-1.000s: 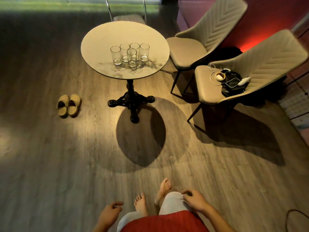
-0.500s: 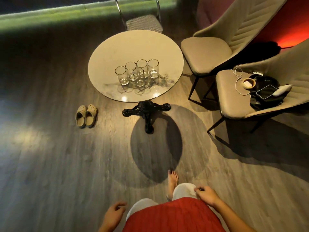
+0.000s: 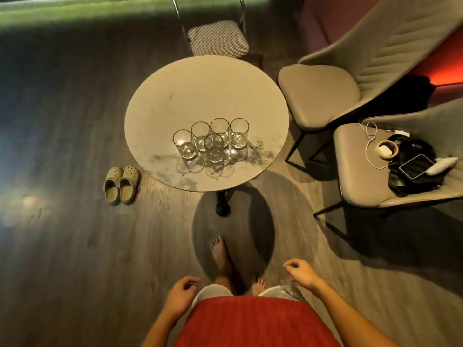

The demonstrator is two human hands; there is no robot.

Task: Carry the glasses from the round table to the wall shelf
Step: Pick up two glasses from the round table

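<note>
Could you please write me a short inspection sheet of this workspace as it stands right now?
Surface: round table, pale top, dark marks near its front edge.
Job's things: five clear glasses upright, clustered close together on the table; wall shelf not in view.
Clutter: pair of clogs on the floor; phone and dark bag on the near chair.
Hands: left hand and right hand low by the hips, both empty, fingers loosely curled.
Cables: white cable looped on the near chair seat.
Surroundings: wood floor, second padded chair, checked stool behind the table.
</note>
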